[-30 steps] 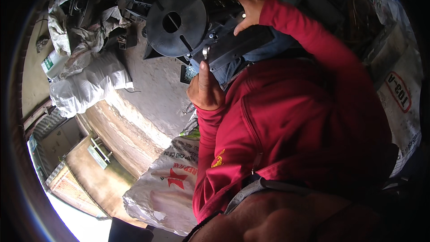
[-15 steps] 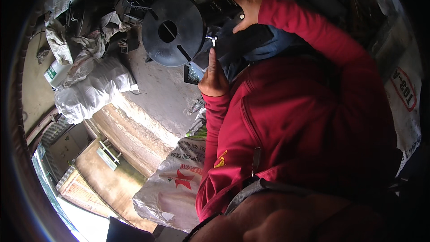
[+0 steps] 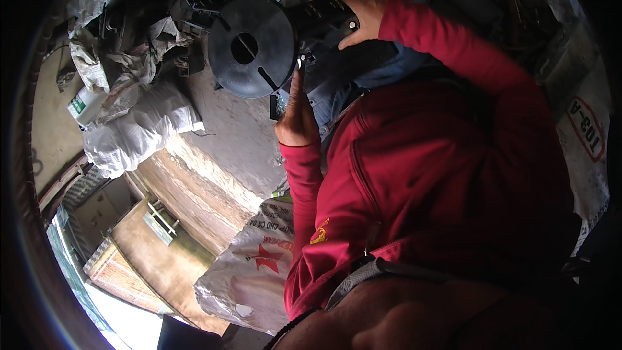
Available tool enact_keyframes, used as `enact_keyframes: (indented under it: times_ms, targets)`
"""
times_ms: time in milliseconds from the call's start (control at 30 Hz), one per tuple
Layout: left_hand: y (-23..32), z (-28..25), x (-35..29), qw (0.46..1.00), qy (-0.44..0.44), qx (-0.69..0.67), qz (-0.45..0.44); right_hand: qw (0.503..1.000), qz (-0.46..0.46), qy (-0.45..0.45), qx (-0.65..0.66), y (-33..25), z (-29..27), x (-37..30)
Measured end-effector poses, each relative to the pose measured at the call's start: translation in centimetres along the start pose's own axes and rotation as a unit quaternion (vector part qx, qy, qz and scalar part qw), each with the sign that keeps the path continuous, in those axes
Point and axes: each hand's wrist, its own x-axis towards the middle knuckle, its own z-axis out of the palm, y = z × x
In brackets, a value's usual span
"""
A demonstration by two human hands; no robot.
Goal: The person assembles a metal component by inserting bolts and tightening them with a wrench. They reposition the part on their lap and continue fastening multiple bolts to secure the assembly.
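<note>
A large black disc [image 3: 223, 58] with a round centre hole and slots faces up in front of me, like the flange of a spool. A dark body [image 3: 317, 16] extends right from it. My right hand [image 3: 363, 6] spans the end of that body, thumb on the near side and fingers on the far side. By the disc's right edge is a small shiny metal piece [image 3: 300, 62], wing-like in shape. My left hand [image 3: 298, 120] has its index finger stretched up to this piece, touching it; its other fingers are curled and seem to hold nothing.
Below the disc, a small dark tray [image 3: 278, 105] holds tiny bits. White sacks [image 3: 139, 133] and a white container [image 3: 84, 105] lie left. A printed sack [image 3: 253, 266] stands by my left arm. Dark metal clutter [image 3: 194, 0] fills the far side.
My left hand has shifted slightly left and its index finger has moved round the small metal piece, which now sits at a different angle. My right hand keeps its hold.
</note>
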Motion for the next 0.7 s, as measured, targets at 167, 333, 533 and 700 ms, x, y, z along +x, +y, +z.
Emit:
enact_keyframes:
  times_ms: [167,333,533,700]
  targets:
    - [0.2,0.1,-0.2,0.999,0.02,-0.026,0.01,0.992,-0.056,0.107,-0.035,-4.7,-0.8,-2.0]
    - [1.3,-0.7,0.1,0.994,-0.062,-0.065,-0.058,0.988,0.027,0.032,-0.148,-6.2,3.3,-1.6]
    - [1.5,-0.1,0.1,0.992,0.078,-0.089,0.041,0.989,0.089,0.009,-0.117,-7.3,6.0,-1.4]
    - [1.4,0.4,-0.4,0.988,0.116,-0.074,0.069,0.992,0.087,0.013,-0.085,-6.6,6.6,-1.5]
